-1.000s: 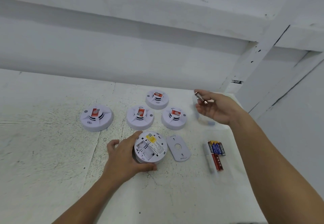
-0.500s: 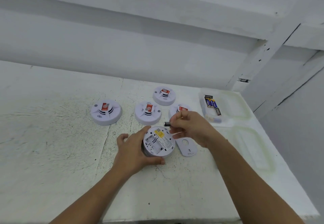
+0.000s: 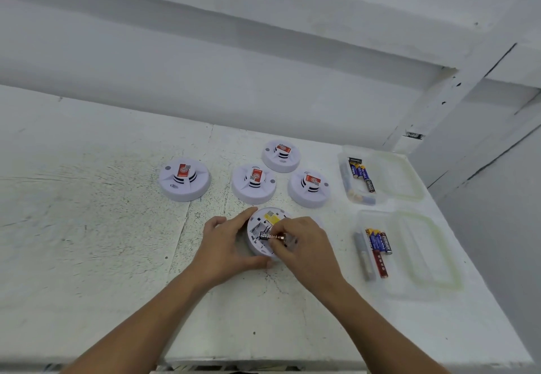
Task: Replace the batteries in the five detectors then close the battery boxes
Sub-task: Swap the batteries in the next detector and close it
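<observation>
Centrally, the left hand (image 3: 227, 245) grips the overturned detector (image 3: 259, 223) on the surface (image 3: 87, 227) while the right hand (image 3: 307, 249) pinches a battery (image 3: 270, 236) over seemingly its open compartment, four upright detectors (image 3: 254, 183) just behind.

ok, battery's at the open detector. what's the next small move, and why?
Probably press the battery down into the bay. The right hand pinches it lying across the upturned detector, whose compartment is open, and the left hand grips its rim. Whether it is seated I cannot tell.
</observation>
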